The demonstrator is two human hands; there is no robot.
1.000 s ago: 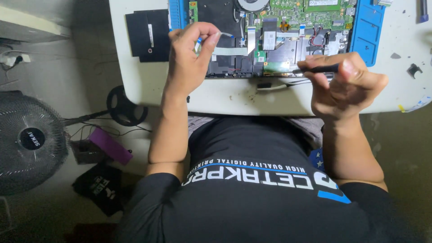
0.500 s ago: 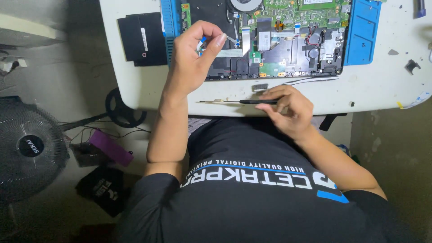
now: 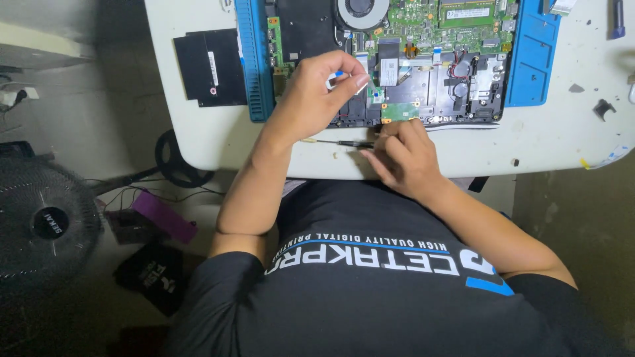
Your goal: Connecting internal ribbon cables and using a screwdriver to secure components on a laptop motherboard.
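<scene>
Left hand [image 3: 311, 92] arched over laptop [image 3: 397, 66], pinching blue tab, probably cable. Right hand [image 3: 400, 155] now at table [image 3: 529, 145] edge, fingers curled on screwdriver [image 3: 337, 142], moved up from lap.

You are seated at an electronics repair bench, a small workshop rather than a home desk. The evidence: an opened laptop [image 3: 397, 59] lies on a blue repair mat [image 3: 529, 66] on the white table [image 3: 542, 142], its green circuit board and cooling fan [image 3: 360, 10] exposed. A removed black cover panel [image 3: 210, 66] rests just beside the mat. A slim screwdriver [image 3: 340, 142] lies on the table edge under your right hand [image 3: 403, 158], while your left hand [image 3: 314, 92] pinches a small part over the board. Loose cables [image 3: 132, 192], a purple box [image 3: 162, 215] and a floor fan [image 3: 46, 225] crowd the floor below.
</scene>
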